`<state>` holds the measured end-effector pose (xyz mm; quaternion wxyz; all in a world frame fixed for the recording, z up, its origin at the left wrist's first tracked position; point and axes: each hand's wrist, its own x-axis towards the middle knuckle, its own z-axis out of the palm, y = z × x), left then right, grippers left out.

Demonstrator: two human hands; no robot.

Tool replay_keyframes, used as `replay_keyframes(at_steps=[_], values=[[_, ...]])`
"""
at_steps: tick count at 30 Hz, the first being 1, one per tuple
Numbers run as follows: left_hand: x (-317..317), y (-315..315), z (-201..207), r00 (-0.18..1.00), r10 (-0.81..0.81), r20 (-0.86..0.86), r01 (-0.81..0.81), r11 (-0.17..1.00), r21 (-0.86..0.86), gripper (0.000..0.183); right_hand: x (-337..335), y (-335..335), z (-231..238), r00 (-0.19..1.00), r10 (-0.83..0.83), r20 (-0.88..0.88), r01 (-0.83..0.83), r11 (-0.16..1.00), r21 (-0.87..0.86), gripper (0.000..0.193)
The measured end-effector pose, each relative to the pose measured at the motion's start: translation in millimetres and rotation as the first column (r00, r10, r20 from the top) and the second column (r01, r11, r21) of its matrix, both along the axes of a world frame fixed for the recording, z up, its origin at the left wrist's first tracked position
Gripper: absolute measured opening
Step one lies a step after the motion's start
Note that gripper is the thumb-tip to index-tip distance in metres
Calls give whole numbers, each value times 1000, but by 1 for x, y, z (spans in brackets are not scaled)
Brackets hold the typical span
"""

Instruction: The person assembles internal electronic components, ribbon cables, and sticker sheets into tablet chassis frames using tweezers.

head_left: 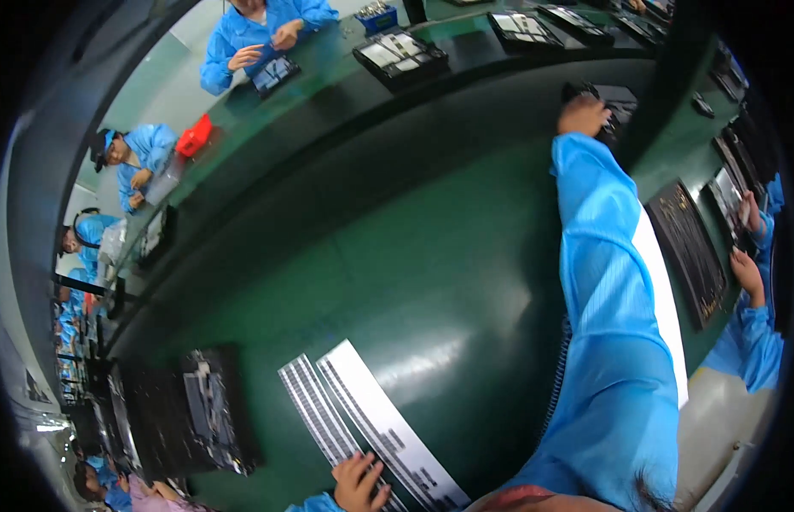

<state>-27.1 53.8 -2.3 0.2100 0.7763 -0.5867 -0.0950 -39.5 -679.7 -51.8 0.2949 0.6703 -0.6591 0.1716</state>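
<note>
My left hand (359, 482) lies with fingers spread on a strip of small dark labels (316, 401) near the lower edge. Beside that strip is a wider white label sheet (380, 410) with several dark labels along one side and bare backing. My right arm, in a blue sleeve, stretches far forward. At its end my right hand (583, 115) is closed at the near left edge of a black tray (620, 101) holding a grey, flat part. The fingertips are partly hidden against the dark tray.
Stacked black trays (214, 410) stand at left. A long black tray (687, 247) lies right of my arm, over a white sheet (661, 299). Co-workers in blue sit across the raised line and at right, where another person's hands (747, 264) hold a device. A red bin (194, 135) stands far left.
</note>
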Motion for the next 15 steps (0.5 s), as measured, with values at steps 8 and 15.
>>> replay_keyframes(at_steps=[8,15], values=[[39,-33,39,936,230,-267,-182,965,191,39,35,44,34,989,143,41,-149,952,267,22],[127,-267,45,997,-27,73,55,906,-420,49,96,242,37,453,805,383,-887,364,285,39]])
